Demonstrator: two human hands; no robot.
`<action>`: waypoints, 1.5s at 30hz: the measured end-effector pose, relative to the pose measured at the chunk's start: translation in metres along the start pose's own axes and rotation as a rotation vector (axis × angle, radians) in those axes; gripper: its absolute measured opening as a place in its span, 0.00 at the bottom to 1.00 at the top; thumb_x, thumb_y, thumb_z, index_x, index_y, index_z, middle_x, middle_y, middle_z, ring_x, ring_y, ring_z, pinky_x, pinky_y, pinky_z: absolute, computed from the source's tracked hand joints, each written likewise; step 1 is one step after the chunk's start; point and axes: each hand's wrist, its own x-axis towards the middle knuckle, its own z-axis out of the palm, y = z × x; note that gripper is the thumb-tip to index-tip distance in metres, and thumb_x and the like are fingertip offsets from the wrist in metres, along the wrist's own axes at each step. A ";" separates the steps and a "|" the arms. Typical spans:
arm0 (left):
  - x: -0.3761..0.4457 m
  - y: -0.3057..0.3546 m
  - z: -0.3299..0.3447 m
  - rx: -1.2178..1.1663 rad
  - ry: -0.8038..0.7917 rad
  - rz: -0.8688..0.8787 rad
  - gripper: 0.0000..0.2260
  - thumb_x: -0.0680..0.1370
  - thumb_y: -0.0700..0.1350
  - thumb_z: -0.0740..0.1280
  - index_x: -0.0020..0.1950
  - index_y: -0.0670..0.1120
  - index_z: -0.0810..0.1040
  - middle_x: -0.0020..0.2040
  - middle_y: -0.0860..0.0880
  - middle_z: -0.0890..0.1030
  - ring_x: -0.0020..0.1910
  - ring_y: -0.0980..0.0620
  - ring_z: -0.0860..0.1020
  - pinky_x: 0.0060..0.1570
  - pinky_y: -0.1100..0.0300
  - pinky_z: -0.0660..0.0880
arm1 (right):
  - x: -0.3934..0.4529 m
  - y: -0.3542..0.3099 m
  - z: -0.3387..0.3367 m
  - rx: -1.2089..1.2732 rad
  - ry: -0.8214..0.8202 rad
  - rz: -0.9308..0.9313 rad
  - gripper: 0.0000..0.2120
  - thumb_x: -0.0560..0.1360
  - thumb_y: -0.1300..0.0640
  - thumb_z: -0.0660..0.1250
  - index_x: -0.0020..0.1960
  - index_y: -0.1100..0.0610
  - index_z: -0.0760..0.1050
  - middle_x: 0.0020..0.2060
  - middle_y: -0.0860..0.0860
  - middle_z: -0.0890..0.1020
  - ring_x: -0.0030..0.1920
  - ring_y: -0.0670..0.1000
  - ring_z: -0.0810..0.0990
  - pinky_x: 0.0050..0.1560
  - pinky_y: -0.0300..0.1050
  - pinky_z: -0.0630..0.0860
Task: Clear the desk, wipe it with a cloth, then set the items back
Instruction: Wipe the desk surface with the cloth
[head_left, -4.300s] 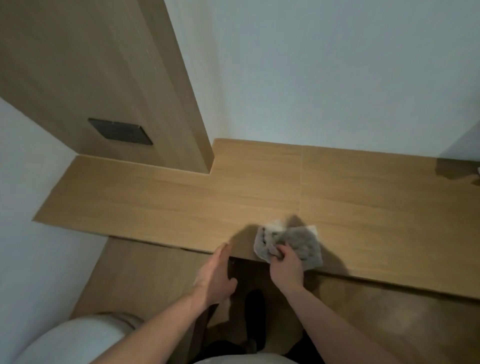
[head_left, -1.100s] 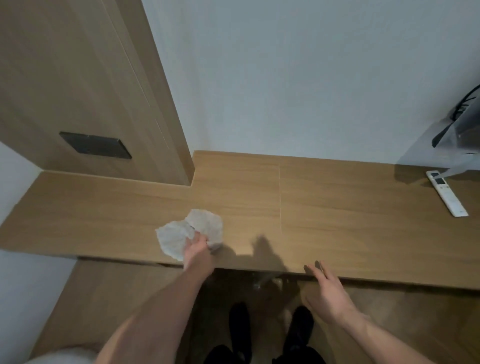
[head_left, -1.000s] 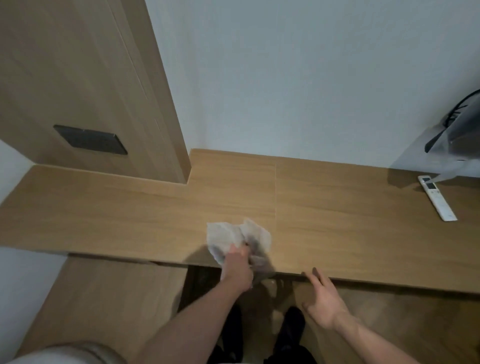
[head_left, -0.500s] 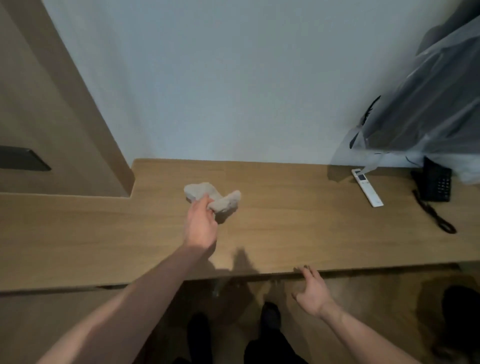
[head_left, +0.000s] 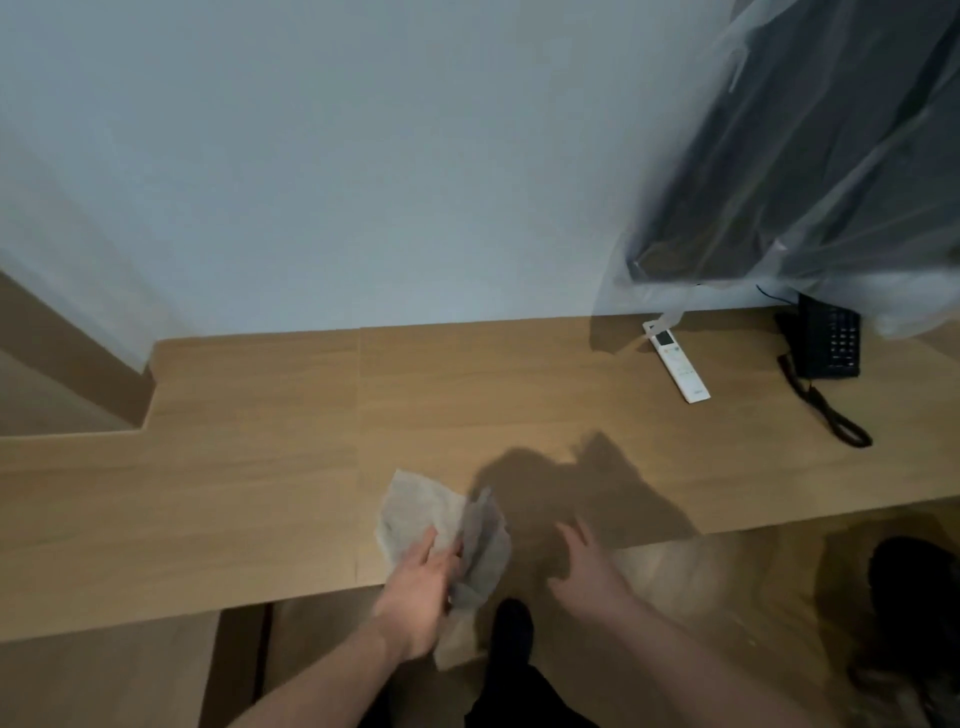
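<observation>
Our left hand (head_left: 418, 592) pinches the cloth (head_left: 441, 525) at the desk (head_left: 208, 509) front edge, part hanging over; our right hand (head_left: 589, 569) hovers beside, fingers spread, holding nothing.

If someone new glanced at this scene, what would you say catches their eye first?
First the left hand pressing a crumpled grey cloth at the front edge of the wooden desk, the right hand open beside it. Then, far right, a plastic-wrapped dark screen hanging over a white remote and a black phone.
</observation>
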 end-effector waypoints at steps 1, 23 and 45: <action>0.000 0.016 0.008 0.034 -0.034 0.086 0.24 0.80 0.39 0.61 0.77 0.51 0.69 0.84 0.52 0.57 0.83 0.47 0.46 0.81 0.55 0.49 | 0.004 0.012 -0.006 -0.006 -0.009 0.022 0.41 0.78 0.50 0.70 0.84 0.49 0.52 0.84 0.49 0.45 0.82 0.56 0.59 0.78 0.50 0.64; 0.092 0.057 -0.037 -0.039 0.223 -0.274 0.12 0.80 0.41 0.64 0.61 0.51 0.77 0.55 0.49 0.72 0.66 0.40 0.73 0.64 0.52 0.73 | 0.047 0.114 -0.035 0.167 -0.267 0.032 0.40 0.72 0.38 0.65 0.82 0.40 0.58 0.81 0.46 0.57 0.82 0.54 0.55 0.82 0.50 0.56; 0.185 0.085 -0.088 -0.135 0.163 -0.213 0.12 0.81 0.40 0.64 0.63 0.47 0.76 0.63 0.41 0.80 0.61 0.38 0.77 0.61 0.52 0.74 | 0.021 0.141 -0.131 0.160 -0.004 0.132 0.40 0.78 0.51 0.68 0.84 0.48 0.53 0.84 0.52 0.51 0.81 0.54 0.59 0.78 0.43 0.62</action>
